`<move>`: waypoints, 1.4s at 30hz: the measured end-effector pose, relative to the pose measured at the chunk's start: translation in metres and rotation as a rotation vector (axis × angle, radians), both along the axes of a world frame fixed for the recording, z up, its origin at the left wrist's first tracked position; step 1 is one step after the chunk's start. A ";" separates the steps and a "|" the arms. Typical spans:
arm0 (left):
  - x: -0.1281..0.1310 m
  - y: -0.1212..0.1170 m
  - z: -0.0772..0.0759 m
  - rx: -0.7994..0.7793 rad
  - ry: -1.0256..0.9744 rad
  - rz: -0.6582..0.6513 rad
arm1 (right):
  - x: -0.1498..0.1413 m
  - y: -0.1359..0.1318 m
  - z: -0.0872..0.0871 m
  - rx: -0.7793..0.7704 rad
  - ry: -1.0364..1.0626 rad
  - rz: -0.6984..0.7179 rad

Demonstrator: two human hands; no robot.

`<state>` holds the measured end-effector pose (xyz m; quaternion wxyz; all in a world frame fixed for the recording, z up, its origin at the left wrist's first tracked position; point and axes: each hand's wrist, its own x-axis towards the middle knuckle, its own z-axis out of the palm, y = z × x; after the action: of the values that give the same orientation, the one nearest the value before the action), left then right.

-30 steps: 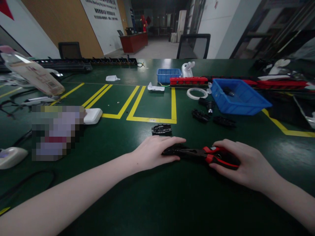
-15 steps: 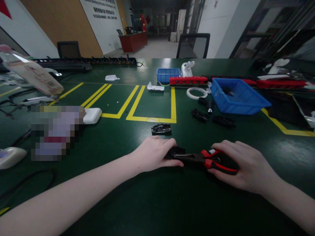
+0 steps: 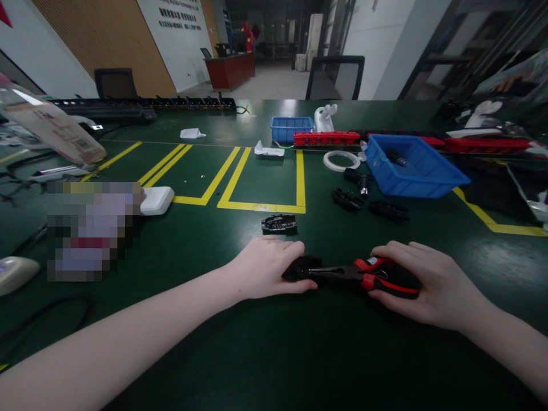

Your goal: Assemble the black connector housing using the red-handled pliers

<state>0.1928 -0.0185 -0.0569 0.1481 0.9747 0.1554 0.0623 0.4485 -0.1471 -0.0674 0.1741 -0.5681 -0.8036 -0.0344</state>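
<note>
My left hand point(image 3: 272, 265) is closed around a small black plastic part point(image 3: 303, 264), with the thumb along its near side. My right hand point(image 3: 432, 285) grips red-and-black long-nose pliers point(image 3: 368, 274) by the handles. The jaws point left and meet the right end of the black part; whether they pinch it I cannot tell. Just beyond my left hand lies another black part point(image 3: 279, 223) with silvery edges. Two more dark parts, one on the left point(image 3: 346, 198) and one on the right point(image 3: 389, 209), rest farther off to the right.
Behind the dark parts stands a blue bin point(image 3: 417, 168) with a black piece inside. A white ring of tape point(image 3: 341, 161), a smaller blue bin point(image 3: 291, 128) and a red strip point(image 3: 327, 138) lie farther back. Leftward are a white case point(image 3: 157, 201) and a bottle point(image 3: 51, 123).
The pliers and my right hand have shifted slightly to the right. My left hand keeps its hold on the black part. A person's arm has come into view at the far right.
</note>
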 end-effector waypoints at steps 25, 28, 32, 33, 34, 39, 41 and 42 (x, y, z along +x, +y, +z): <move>-0.001 0.000 0.001 0.160 0.037 -0.038 | -0.007 -0.003 -0.002 -0.105 0.149 -0.064; 0.000 0.000 0.000 0.179 0.031 -0.044 | -0.010 -0.003 -0.001 -0.095 0.155 -0.064; -0.001 -0.001 -0.001 0.209 0.022 -0.046 | -0.011 -0.003 0.001 -0.079 0.153 -0.074; -0.001 -0.001 -0.001 0.218 0.020 -0.044 | -0.010 -0.003 0.001 -0.081 0.148 -0.070; -0.001 -0.001 -0.001 0.228 0.013 -0.043 | -0.010 -0.003 0.001 -0.082 0.143 -0.067; -0.003 -0.002 -0.002 0.312 -0.067 -0.060 | -0.007 -0.004 0.001 -0.089 0.159 -0.090; -0.003 -0.002 -0.003 0.323 -0.079 -0.067 | -0.007 -0.005 0.001 -0.089 0.186 -0.105; -0.004 -0.002 -0.003 0.322 -0.079 -0.067 | -0.007 -0.005 0.000 -0.091 0.202 -0.108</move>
<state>0.1892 -0.0207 -0.0603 -0.0023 0.9873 0.1047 0.1194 0.4416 -0.1523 -0.0671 0.2261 -0.6184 -0.7509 0.0504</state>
